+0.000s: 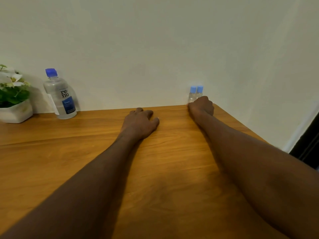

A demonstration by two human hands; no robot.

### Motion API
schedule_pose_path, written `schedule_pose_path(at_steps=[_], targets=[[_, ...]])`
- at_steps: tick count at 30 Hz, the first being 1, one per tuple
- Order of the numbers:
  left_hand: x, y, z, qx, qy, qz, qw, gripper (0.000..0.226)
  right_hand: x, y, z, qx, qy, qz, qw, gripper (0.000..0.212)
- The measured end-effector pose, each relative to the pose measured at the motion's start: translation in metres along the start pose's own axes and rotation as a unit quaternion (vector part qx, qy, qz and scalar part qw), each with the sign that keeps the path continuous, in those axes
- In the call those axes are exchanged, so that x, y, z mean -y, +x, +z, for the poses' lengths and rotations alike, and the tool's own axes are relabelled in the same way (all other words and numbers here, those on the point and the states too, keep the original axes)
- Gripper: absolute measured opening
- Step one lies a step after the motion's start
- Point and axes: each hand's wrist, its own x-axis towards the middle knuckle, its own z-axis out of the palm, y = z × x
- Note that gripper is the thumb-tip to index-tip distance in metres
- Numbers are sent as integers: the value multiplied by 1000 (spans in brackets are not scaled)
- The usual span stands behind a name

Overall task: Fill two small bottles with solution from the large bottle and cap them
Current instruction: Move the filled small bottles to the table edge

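The large clear solution bottle (59,95), with a blue cap and a blue label, stands upright at the back left of the wooden table (86,152), against the wall. Two small clear bottles (196,94) with light blue caps on stand side by side at the back right edge. My right hand (201,106) is right in front of them with its fingers curled, hiding their lower halves. Whether it grips them does not show. My left hand (140,123) lies palm down on the table's back middle, fingers loosely apart, holding nothing.
A white pot with a green plant and white flowers (13,97) sits at the far left, beside the large bottle. A plain wall runs right behind the table. The table's right edge slants toward a dark opening (309,144).
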Motion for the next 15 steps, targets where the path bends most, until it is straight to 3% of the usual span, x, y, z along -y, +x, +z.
schedule_pose_path(at_steps=[15], targets=[[-1,-1,0,-2,0,1,1000,64,-1,-4,0,-4,-12,-9,1000,42]])
